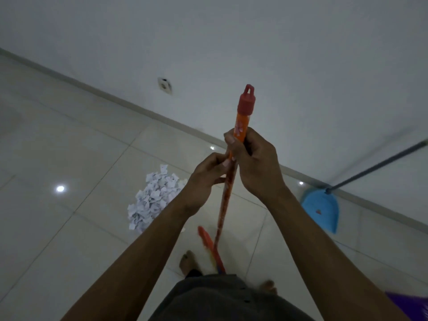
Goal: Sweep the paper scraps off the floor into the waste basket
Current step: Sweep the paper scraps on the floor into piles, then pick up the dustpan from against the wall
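I hold an orange broom handle (240,121) with a red cap upright in front of me. My right hand (253,158) is wrapped around it near the top. Just below, my left hand (208,177) pinches the shaft with its fingertips. The broom's red head (209,245) is blurred, low near my feet. White paper scraps (154,196) lie heaped in a pile on the tiled floor, left of the broom. A blue dustpan (323,209) with a long grey handle leans against the wall at the right. A purple object (410,304), cut off, shows at the bottom right corner.
A white wall with a grey skirting runs diagonally from upper left to right. A wall socket (165,85) sits low on the wall. My bare feet (188,261) stand on glossy pale tiles (69,158) that stretch left of the pile.
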